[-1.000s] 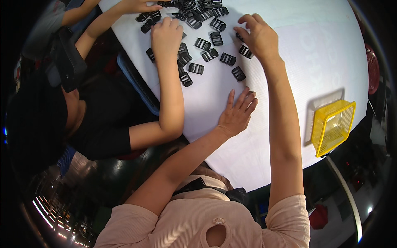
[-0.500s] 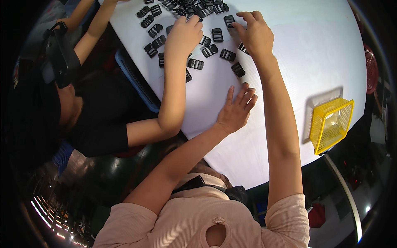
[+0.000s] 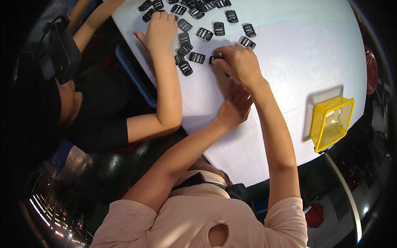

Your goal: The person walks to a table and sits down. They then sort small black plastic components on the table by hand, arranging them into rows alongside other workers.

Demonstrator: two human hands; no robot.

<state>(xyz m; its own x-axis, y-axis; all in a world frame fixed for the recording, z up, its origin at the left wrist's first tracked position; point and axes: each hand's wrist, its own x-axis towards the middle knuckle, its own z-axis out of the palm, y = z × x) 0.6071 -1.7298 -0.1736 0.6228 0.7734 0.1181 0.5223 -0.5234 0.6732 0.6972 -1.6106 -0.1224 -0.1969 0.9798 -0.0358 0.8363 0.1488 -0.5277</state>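
Observation:
Black plastic strap buckles (image 3: pixel 204 34) lie scattered over the white table, thickest toward the far edge. My right hand (image 3: pixel 242 66) is over the near side of the scatter, with thumb and index finger closed around one buckle (image 3: pixel 214 60). Part of that buckle is covered by the fingers. Just below it, my left hand (image 3: pixel 235 108) rests low over the table, fingers stretched forward and apart. Its fingertips come close under my right hand and are partly shaded. I see nothing held in it.
At the left, a co-worker's hand (image 3: pixel 162 31) reaches among the buckles, the forearm along the table's left edge. A yellow mesh basket (image 3: pixel 316 128) stands near the right edge. A blue tray-like thing (image 3: pixel 134 74) sits beside the table at left.
My right hand has come nearer and left, and its fingers have closed on a buckle. The co-worker's hand has shifted left. Several buckles lie in different places; my left hand has barely moved.

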